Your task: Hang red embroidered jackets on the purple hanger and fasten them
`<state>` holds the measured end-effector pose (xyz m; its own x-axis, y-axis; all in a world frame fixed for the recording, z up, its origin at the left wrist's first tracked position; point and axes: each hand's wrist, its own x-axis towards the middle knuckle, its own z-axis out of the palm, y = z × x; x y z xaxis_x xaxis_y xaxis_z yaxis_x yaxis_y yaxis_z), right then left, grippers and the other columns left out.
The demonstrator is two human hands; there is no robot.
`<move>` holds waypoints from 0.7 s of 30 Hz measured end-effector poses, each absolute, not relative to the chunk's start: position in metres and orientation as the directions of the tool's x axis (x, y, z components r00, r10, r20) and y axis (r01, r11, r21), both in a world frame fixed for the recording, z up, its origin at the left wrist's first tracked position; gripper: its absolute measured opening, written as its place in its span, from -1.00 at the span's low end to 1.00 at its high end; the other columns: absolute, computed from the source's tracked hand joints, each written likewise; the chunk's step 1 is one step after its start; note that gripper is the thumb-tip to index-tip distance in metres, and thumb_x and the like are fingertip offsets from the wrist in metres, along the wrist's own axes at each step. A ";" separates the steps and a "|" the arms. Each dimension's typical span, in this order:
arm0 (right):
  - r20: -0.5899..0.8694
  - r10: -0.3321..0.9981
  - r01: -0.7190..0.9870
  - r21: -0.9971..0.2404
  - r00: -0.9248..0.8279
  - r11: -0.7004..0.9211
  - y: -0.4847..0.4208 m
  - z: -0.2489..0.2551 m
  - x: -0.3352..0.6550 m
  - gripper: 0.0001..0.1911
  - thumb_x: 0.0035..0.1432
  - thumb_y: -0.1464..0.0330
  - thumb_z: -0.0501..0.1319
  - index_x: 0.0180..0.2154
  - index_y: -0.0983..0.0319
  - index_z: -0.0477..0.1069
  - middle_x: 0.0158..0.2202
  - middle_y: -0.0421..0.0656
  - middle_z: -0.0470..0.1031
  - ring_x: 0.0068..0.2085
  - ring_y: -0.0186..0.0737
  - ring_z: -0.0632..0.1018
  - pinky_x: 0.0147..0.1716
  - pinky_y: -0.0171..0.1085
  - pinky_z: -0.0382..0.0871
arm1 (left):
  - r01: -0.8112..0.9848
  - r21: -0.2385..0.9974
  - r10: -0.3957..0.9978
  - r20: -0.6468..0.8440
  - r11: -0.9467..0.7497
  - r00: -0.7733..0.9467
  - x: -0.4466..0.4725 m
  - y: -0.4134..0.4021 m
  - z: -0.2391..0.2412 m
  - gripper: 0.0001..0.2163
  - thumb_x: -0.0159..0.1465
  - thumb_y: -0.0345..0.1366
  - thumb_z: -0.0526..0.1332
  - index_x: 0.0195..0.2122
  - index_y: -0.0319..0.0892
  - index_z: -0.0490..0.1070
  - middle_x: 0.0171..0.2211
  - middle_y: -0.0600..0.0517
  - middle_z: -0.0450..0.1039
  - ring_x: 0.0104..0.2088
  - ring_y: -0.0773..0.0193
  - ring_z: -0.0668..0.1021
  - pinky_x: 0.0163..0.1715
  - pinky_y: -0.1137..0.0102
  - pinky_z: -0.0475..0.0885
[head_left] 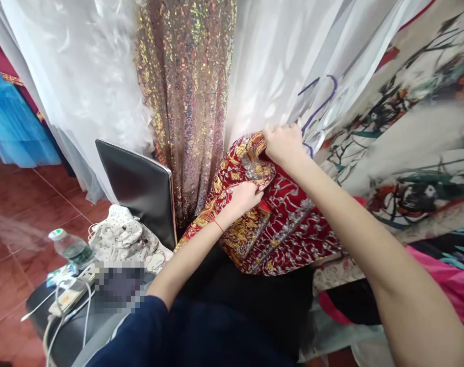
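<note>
The right hand (283,145) is closed tight on the top edge of a red cloth (281,224). The left hand (245,196) is curled and pinches the same cloth lower down. The cloth lies on the person's lap, bunched up, thick with gold and silver stitching. Behind it hangs a shiny sequin curtain (186,92) between soft white curtains (82,76). A plastic bottle (72,248) stands on a black stool (59,331) beside a dark, flat laptop (140,186).
</note>
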<state>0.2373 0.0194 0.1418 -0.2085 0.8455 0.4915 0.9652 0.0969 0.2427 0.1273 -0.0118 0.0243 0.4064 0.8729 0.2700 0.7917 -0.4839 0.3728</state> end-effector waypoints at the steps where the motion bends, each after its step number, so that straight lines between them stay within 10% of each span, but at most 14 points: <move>1: 0.480 0.849 0.959 0.266 -0.222 0.101 0.016 0.140 0.237 -0.66 0.26 0.53 0.02 -0.04 0.47 0.47 -0.04 0.28 0.52 0.04 0.16 0.52 0.02 0.07 0.18 | 0.775 0.385 0.863 0.285 -0.501 0.416 0.127 -0.014 0.016 -0.70 0.39 -0.22 0.09 -0.27 -0.26 0.58 -0.17 -0.19 0.59 -0.13 0.07 0.62 -0.15 0.29 0.43; 11: 0.359 0.891 0.816 0.577 -0.279 0.023 -0.004 0.134 0.232 -0.51 0.22 0.24 0.21 0.02 0.52 0.45 -0.02 0.23 0.55 0.00 0.02 0.47 -0.08 -0.06 0.01 | 0.337 0.624 0.642 0.358 -0.704 0.678 -0.032 -0.063 -0.009 -0.73 0.38 -0.12 0.15 -0.10 -0.22 0.48 -0.11 -0.11 0.57 -0.11 0.19 0.58 0.00 0.30 0.41; 16: 0.376 0.868 0.738 0.674 -0.324 -0.016 -0.001 0.125 0.239 -0.49 0.29 0.19 0.11 0.04 0.48 0.46 -0.04 0.17 0.54 -0.04 0.07 0.41 -0.17 -0.07 -0.07 | 0.525 0.825 0.828 -0.137 -0.210 0.545 -0.191 -0.107 -0.071 -0.67 0.36 -0.05 0.14 -0.32 -0.22 0.49 -0.35 -0.01 0.57 -0.29 0.25 0.58 -0.20 0.41 0.44; 21: 0.382 0.858 0.647 0.758 -0.343 -0.079 0.009 0.118 0.245 -0.56 0.22 0.17 0.17 0.00 0.29 0.55 -0.09 0.13 0.57 -0.12 0.04 0.39 -0.27 -0.12 -0.17 | 0.798 0.409 0.863 -0.436 0.443 -0.256 -0.282 -0.151 -0.181 -0.79 0.32 -0.27 0.11 -0.27 -0.28 0.48 -0.35 -0.12 0.59 -0.31 0.13 0.63 -0.25 0.37 0.46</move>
